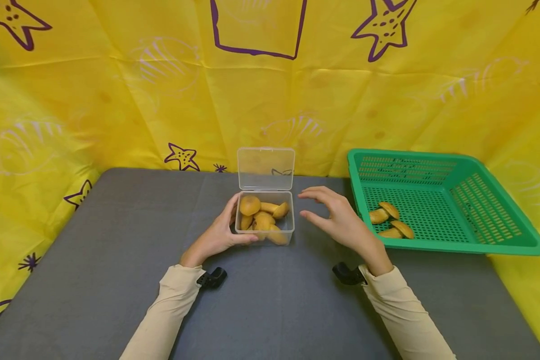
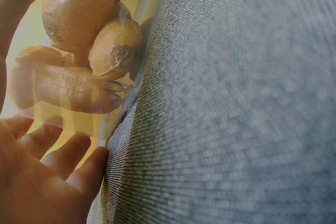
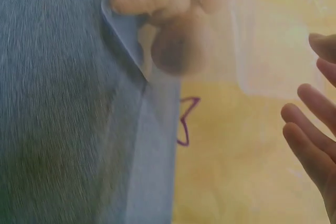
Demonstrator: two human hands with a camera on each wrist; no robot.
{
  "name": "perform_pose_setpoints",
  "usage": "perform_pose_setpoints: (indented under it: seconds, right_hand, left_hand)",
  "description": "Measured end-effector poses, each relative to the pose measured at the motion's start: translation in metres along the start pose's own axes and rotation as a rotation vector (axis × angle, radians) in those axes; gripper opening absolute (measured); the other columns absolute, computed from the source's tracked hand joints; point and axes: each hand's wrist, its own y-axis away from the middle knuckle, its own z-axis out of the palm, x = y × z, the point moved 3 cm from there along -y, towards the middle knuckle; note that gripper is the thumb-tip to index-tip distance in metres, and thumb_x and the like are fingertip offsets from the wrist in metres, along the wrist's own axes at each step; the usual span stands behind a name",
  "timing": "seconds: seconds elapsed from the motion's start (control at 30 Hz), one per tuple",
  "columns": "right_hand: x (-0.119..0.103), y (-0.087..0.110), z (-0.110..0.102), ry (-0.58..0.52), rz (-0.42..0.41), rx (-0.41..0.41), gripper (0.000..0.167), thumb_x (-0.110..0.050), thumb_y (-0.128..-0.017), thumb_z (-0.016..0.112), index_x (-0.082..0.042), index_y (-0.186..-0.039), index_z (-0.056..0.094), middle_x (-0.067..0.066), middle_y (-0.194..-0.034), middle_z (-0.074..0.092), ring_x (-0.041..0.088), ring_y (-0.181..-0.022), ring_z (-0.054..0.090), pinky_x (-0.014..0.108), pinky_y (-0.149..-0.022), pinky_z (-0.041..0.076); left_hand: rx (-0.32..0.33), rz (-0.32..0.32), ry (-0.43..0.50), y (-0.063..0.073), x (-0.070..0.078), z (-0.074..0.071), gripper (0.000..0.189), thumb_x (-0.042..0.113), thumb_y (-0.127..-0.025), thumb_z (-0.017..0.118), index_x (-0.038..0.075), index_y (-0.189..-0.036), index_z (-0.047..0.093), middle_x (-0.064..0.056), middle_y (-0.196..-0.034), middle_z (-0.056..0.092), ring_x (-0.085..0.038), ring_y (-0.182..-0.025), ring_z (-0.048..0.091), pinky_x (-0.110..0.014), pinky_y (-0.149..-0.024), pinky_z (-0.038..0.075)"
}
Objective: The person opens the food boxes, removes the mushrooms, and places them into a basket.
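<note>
Creased sleeves, clear squarish box

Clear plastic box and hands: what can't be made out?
Head view: exact count of mushrooms in the clear plastic box; upper ones cover lower ones.
Left wrist view: part of the left hand, cut off by the left edge.
Right wrist view: part of the right hand, cut off by the right edge; mushroom surface detail, blurred.
</note>
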Motion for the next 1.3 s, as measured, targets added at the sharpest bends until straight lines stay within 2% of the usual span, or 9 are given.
perform_pose_setpoints:
  seconds: [0.23,0.5,0.7,1.03,1.3]
  right_hand:
    - [-0.007,-0.012,0.020,-0.032,-0.032,-0.028,0.038,-0.013,-0.089,0.075,-0.006,-0.125,0.065,0.010,-0.128,0.064,0.026,-0.122,0.059,0.044,-0.101,0.051]
    - [-0.015,-0.025,0.042,-0.048,-0.011,-0.103,0.040,-0.017,-0.091,0.073,-0.004,-0.127,0.063,0.011,-0.133,0.061,0.027,-0.126,0.057,0.047,-0.104,0.047]
    - [-0.022,-0.031,0.056,-0.044,-0.037,-0.124,0.040,-0.016,-0.091,0.073,-0.003,-0.127,0.063,0.013,-0.134,0.060,0.028,-0.128,0.055,0.047,-0.106,0.045]
    - [-0.028,-0.044,0.074,-0.016,-0.024,-0.164,0.044,-0.020,-0.092,0.072,-0.004,-0.131,0.060,0.013,-0.138,0.057,0.029,-0.131,0.053,0.046,-0.110,0.042]
    - [-0.028,-0.054,0.081,0.006,-0.027,-0.158,0.043,-0.017,-0.092,0.072,-0.005,-0.132,0.060,0.010,-0.134,0.059,0.026,-0.127,0.055,0.043,-0.109,0.044]
  left_hand:
    - [-0.008,0.013,0.009,-0.001,0.000,0.000,0.115,0.026,-0.077,0.087,0.023,-0.159,0.008,-0.011,-0.156,0.035,-0.032,-0.144,0.038,-0.055,-0.115,0.032]
    - [-0.009,0.012,-0.012,0.001,0.002,-0.001,0.113,0.027,-0.078,0.086,0.024,-0.159,0.007,-0.011,-0.154,0.038,-0.032,-0.141,0.041,-0.056,-0.113,0.034]
    - [-0.010,0.011,-0.009,0.001,0.002,-0.002,0.113,0.026,-0.078,0.086,0.023,-0.159,0.007,-0.012,-0.153,0.039,-0.032,-0.140,0.043,-0.055,-0.112,0.035]
    - [-0.005,0.030,-0.003,0.001,0.002,-0.001,0.113,0.022,-0.078,0.086,0.022,-0.159,0.007,-0.014,-0.150,0.042,-0.030,-0.134,0.047,-0.050,-0.107,0.040]
    - [-0.007,0.038,-0.022,0.002,0.004,-0.001,0.113,0.023,-0.080,0.085,0.020,-0.159,0.005,-0.015,-0.152,0.042,-0.030,-0.134,0.048,-0.050,-0.107,0.040]
